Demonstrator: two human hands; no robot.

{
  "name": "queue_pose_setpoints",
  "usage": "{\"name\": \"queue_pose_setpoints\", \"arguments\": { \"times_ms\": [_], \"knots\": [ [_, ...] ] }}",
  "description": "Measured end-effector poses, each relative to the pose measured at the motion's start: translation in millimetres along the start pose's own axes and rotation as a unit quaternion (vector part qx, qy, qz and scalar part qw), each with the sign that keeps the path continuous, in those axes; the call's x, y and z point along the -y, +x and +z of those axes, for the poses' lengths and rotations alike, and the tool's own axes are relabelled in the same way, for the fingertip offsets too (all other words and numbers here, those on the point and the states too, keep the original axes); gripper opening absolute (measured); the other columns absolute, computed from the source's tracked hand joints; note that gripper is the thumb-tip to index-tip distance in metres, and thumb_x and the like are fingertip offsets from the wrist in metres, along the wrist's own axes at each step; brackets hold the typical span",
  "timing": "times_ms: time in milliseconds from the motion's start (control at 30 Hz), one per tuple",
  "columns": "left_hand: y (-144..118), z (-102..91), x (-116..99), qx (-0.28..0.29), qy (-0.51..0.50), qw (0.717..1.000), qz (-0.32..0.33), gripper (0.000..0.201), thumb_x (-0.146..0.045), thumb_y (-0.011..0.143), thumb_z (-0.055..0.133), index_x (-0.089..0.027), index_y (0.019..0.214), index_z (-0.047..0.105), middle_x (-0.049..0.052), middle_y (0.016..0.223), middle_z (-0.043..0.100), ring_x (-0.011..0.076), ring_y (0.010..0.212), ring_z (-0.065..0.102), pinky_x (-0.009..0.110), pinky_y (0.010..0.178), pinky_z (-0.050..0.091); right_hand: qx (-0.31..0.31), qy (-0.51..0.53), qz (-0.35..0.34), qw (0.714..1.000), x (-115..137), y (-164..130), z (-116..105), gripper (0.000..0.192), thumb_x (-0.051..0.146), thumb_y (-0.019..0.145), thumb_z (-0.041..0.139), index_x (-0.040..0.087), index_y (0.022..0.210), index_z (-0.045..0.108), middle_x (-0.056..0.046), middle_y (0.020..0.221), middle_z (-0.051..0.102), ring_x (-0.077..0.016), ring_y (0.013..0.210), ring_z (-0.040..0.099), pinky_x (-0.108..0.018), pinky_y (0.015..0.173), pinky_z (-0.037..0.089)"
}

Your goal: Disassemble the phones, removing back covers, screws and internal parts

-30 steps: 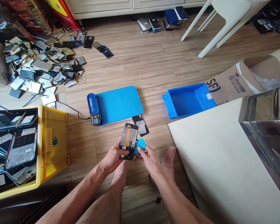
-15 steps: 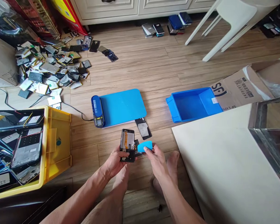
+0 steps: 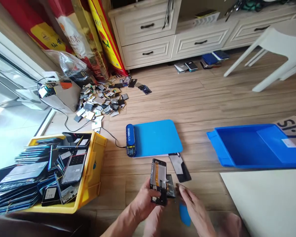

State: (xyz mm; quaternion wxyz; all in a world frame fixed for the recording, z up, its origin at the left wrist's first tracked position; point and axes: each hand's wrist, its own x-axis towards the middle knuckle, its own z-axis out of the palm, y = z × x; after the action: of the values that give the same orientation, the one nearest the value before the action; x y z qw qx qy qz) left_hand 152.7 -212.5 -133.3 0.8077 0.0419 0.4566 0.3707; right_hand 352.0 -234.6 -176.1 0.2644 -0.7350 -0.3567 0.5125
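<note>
Phone (image 3: 160, 179): up over the floor (image 3: 199, 112), a bit tipped, insides showing.
Left grip (image 3: 148, 194): pinching the phone's low end, thumb on top.
Right grip (image 3: 193, 202): cannot tell if spread or pressed together; just beside the dark flat piece (image 3: 171, 189).
Careful holding: press softly on hard edges, leave the orange strip (image 3: 157, 174) unbent, go slowly.
Blue card (image 3: 185, 215): partly under the right grip; held or lying loose, hard to tell.
Hidden: part of the dark flat piece, behind the phone.
Blurry: right fingertips, foot (image 3: 230, 223).
</note>
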Motion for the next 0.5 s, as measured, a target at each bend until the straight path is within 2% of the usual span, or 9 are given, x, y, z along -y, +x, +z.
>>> {"name": "queue_pose_setpoints", "arguments": {
  "times_ms": [100, 200, 267, 333, 400, 500],
  "knots": [
    [3, -1.9, -4, 0.01, -0.022, 0.999, 0.026, 0.053, -0.004, 0.059, 0.066, -0.016, 0.111, 0.068, 0.014, 0.103, 0.074, 0.0277, 0.083, 0.071, 0.044, 0.075, 0.06, 0.109, 0.03, -0.033, 0.993, 28, 12, 20, 0.041, 0.063, 0.076, 0.061, 0.027, 0.086, 0.079, -0.009, 0.086, 0.079, -0.0358, 0.088, 0.075, -0.044, 0.072, 0.062],
    [4, -7.8, -15, -0.018, -0.061, 0.996, 0.061, 0.051, -0.003, 0.06, 0.069, -0.017, 0.109, 0.067, 0.01, 0.1, 0.074, 0.0248, 0.084, 0.071, 0.048, 0.086, 0.059, 0.121, 0.039, -0.054, 0.99, 59, 35, 34, 0.036, 0.059, 0.071, 0.066, 0.024, 0.075, 0.074, -0.007, 0.073, 0.076, -0.031, 0.07, 0.072, -0.038, 0.058, 0.058],
    [4, -15.5, -26, -0.069, -0.084, 0.99, 0.093, 0.051, -0.002, 0.061, 0.071, -0.02, 0.108, 0.065, 0.006, 0.095, 0.073, 0.0218, 0.084, 0.069, 0.05, 0.091, 0.058, 0.114, 0.041, -0.059, 0.991, 87, 57, 46, 0.033, 0.056, 0.072, 0.067, 0.024, 0.071, 0.07, -0.006, 0.068, 0.074, -0.0266, 0.058, 0.069, -0.033, 0.049, 0.053],
    [2, -24.7, -36, -0.114, -0.103, 0.98, 0.126, 0.051, -0.001, 0.063, 0.072, -0.021, 0.109, 0.063, 0.006, 0.101, 0.073, 0.024, 0.096, 0.07, 0.054, 0.097, 0.057, 0.125, 0.052, -0.074, 0.988, 123, 81, 66, 0.029, 0.052, 0.075, 0.067, 0.023, 0.071, 0.069, -0.006, 0.07, 0.074, -0.0239, 0.054, 0.068, -0.03, 0.045, 0.048],
    [-1, -32.8, -43, -0.138, -0.116, 0.972, 0.15, 0.053, 0.0, 0.067, 0.072, -0.022, 0.114, 0.061, 0.009, 0.117, 0.072, 0.029, 0.112, 0.068, 0.055, 0.1, 0.056, 0.161, 0.074, -0.111, 0.978, 167, 102, 95, 0.027, 0.048, 0.08, 0.067, 0.022, 0.074, 0.071, -0.007, 0.075, 0.075, -0.0234, 0.06, 0.07, -0.029, 0.048, 0.05],
    [-5, -39.6, -46, -0.147, -0.116, 0.969, 0.161, 0.06, 0.0, 0.07, 0.07, -0.023, 0.124, 0.058, 0.01, 0.13, 0.068, 0.0324, 0.118, 0.067, 0.054, 0.1, 0.056, 0.221, 0.116, -0.17, 0.953, 231, 119, 142, 0.031, 0.046, 0.093, 0.059, 0.022, 0.104, 0.075, -0.007, 0.095, 0.079, -0.0215, 0.081, 0.075, -0.031, 0.069, 0.06]
  ]
}}
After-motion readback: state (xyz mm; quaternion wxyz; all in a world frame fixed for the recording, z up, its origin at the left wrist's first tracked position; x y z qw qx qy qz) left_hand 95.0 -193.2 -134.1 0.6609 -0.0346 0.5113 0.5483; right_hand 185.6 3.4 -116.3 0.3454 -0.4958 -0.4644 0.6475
